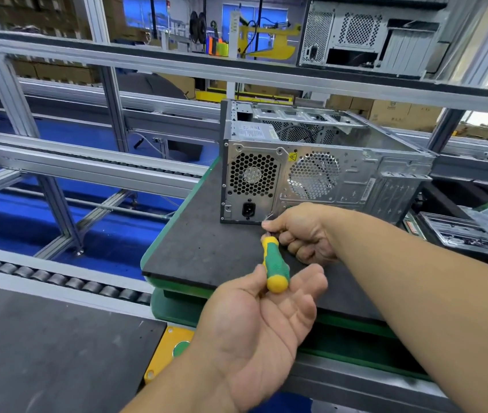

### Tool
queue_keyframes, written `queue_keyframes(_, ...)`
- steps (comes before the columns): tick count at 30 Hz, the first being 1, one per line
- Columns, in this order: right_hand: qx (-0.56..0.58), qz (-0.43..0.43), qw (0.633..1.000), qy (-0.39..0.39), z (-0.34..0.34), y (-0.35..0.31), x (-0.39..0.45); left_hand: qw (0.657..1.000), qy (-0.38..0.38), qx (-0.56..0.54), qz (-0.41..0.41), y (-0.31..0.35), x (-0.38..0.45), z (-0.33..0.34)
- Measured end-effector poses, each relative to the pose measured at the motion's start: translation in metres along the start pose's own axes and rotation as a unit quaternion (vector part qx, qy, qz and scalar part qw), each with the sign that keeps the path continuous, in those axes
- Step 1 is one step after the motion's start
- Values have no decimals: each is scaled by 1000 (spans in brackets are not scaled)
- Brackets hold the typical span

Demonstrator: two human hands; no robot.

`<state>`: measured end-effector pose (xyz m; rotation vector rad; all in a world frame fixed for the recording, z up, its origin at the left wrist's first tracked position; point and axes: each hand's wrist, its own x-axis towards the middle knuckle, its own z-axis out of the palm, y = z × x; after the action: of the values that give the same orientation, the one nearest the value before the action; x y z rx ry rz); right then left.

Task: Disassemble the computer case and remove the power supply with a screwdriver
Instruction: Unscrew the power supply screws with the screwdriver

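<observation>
Here the computer case point(320, 162) lies on its side on a dark mat over the green-edged tabletop point(177, 234), its rear panel facing the camera and its top side open. The power supply point(253, 180) sits in the case's left end, showing a honeycomb fan grille and a black socket below it.

Just in front of the lower edge of that panel, the right hand point(305, 234) is curled, thumb and fingers pinching the metal shaft of the screwdriver point(275, 265) near its tip, which lies close to the bottom right corner of the power supply; whether the tip touches a screw cannot be told. The green and yellow handle slants back toward the camera. The left hand point(262, 320) lies palm up below it, fingers relaxed and spread, the butt of the handle resting against the fingers.

A yellow triangular warning sticker point(293, 157) sits on the rear panel between the two grilles. A white label point(250, 133) on top of the power supply carries print too small to read. A second case point(365, 34) stands on the upper shelf.
</observation>
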<state>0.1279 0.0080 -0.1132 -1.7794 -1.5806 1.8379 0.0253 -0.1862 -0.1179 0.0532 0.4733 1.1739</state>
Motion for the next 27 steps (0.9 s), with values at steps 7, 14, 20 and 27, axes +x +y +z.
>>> queue_keyframes(7, -12, -9, 1000, 4, 2, 2, 1, 983, 96, 135, 82, -10, 3, -9)
queue_keyframes(14, 8, 11, 1000, -18, -1, 0, 0, 980, 121, 137, 80, -18, 3, -9)
queue_keyframes(20, 78, 16, 997, 19, -1, -1, 0, 977, 142, 132, 92, -17, 6, -9)
queue_keyframes(27, 120, -10, 991, 57, 1, 4, -4, 977, 143, 125, 97, -24, 5, -7)
